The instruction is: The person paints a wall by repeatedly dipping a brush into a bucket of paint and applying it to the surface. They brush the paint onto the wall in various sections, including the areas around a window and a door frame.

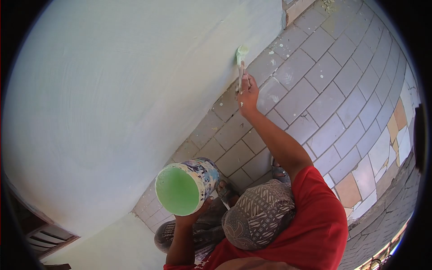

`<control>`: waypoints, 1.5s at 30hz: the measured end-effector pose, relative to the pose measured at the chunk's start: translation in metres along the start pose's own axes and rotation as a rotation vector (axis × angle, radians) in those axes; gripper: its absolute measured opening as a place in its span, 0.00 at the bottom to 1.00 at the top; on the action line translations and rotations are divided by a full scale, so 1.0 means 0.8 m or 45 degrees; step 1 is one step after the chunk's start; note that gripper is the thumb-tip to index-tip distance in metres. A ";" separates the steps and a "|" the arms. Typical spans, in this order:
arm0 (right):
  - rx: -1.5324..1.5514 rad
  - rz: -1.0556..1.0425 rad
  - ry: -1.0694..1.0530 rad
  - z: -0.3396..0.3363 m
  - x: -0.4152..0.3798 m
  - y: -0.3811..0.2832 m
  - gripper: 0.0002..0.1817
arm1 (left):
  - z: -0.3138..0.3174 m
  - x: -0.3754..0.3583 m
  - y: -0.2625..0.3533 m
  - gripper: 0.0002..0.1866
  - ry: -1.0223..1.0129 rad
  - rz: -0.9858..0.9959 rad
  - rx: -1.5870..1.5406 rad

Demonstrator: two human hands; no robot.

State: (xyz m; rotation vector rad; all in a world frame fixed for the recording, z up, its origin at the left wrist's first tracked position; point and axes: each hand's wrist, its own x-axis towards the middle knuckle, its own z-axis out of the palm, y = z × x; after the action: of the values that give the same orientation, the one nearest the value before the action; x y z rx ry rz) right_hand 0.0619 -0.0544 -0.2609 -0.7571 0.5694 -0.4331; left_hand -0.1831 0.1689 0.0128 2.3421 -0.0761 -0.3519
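A paint-stained bucket [208,173] with light green paint inside is tilted toward the camera at the lower middle. My left hand [194,216] supports it from beneath and along its side, fingers pressed to it. Farther up, my right hand [248,92] grips the handle of a paintbrush [241,55]. The brush head is coated in pale green and lies against the lower part of the pale wall [135,81], close to the floor edge. Paint specks mark my right hand.
Grey floor tiles [324,74] with white paint spots run along the wall. Patchwork tiles [351,189] lie at the right. My patterned-cloth knees and sandalled feet are beneath me. A dark slatted opening [47,236] is at the lower left.
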 end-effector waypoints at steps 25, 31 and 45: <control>-0.035 -0.036 -0.081 -0.103 0.160 -0.221 0.15 | 0.017 0.023 0.022 0.44 0.017 0.157 0.117; -0.623 -0.218 -0.062 -0.006 -0.021 -0.038 0.22 | 0.024 0.028 0.019 0.46 -0.029 0.037 -0.091; -0.896 0.025 -0.803 -0.103 0.102 -0.118 0.19 | 0.032 0.033 0.023 0.49 -0.018 0.095 -0.229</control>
State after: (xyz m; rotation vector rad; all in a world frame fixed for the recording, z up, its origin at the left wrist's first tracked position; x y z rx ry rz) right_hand 0.0579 -0.2037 -0.2664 -1.4866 0.1152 0.0572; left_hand -0.1635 0.1342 0.0024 2.1535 -0.1332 -0.3242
